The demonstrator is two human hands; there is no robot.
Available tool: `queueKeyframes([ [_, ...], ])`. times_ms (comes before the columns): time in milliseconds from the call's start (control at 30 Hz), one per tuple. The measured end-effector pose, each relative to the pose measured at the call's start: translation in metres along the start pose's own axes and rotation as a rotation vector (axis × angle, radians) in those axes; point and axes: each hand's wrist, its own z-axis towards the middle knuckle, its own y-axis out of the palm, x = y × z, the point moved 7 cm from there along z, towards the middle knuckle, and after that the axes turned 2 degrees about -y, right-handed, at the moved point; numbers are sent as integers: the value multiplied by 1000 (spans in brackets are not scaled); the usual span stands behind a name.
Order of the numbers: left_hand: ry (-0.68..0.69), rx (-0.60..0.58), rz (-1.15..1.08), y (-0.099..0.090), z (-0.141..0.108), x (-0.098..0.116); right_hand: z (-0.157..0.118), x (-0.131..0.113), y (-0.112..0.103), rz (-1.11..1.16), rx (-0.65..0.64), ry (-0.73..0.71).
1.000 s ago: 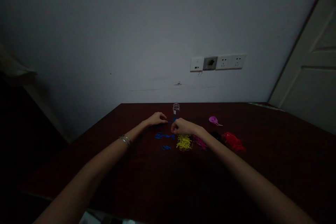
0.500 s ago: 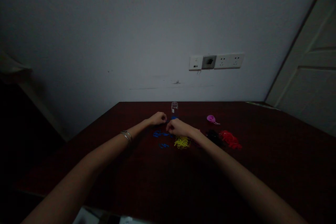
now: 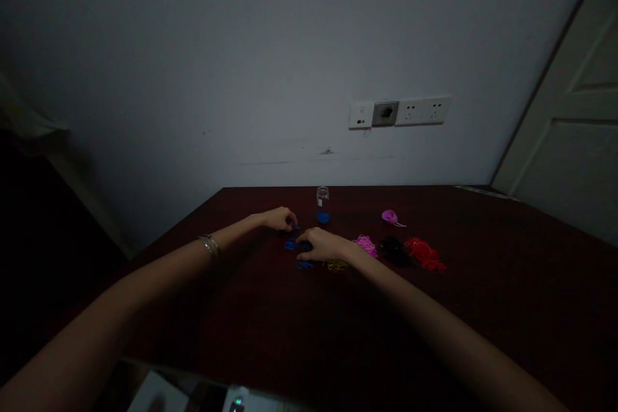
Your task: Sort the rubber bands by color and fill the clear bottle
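Note:
My left hand [image 3: 280,219] has its fingers curled down at the table, left of the jar, with a bit of blue at the fingertips. Thumb and fingers apart, my right hand [image 3: 319,244] reaches over the blue bands [image 3: 290,244]; whether it touches them is too dark to tell. A smaller group of blue strips [image 3: 304,265] lies nearer the front. Behind the hands stands a clear jar [image 3: 323,205] with blue pieces in its bottom. Yellow bands [image 3: 337,265] show partly beneath my right wrist.
Right of my right wrist are piles of pink bands [image 3: 365,245], black bands [image 3: 396,251] and red bands [image 3: 425,253]. A pink funnel-like item [image 3: 390,217] lies behind them. The dark red table [image 3: 270,315] meets the wall, which has sockets [image 3: 410,112].
My left hand has shifted left, away from the jar. My right hand has moved slightly lower over the blue bands and opened, uncovering the jar's base and the pink bands.

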Motion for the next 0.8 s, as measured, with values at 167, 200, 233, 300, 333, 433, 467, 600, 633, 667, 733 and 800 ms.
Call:
queueKeyframes([
  [167,14,-112,-44,5,-4,11,1,-2,1,-11,6,-15],
  [200,14,-126,-25,6,-3,11,1,-1,2,-12,6,-16],
  [233,6,-128,-4,6,-3,11,2,0,3,-13,4,-12],
  [300,-19,-106,23,6,-1,9,3,2,4,-21,-4,-1],
  [333,-31,-90,27,5,-1,9,3,2,4,-25,-8,4],
  [433,-33,-71,20,4,0,11,4,1,3,-31,-30,15],
  [467,-29,-71,21,4,0,12,4,1,3,-27,-44,26],
  [600,-19,-62,49,5,3,9,3,-1,4,10,-94,80],
  [633,-20,-53,52,6,5,7,2,-1,4,16,-97,86],
  [667,-25,-40,51,6,6,5,2,-1,4,19,-96,88],
  [733,-42,-14,41,6,7,0,3,-1,5,14,-93,87],
  [800,-62,1,35,4,8,-3,3,-1,6,9,-89,86],
])
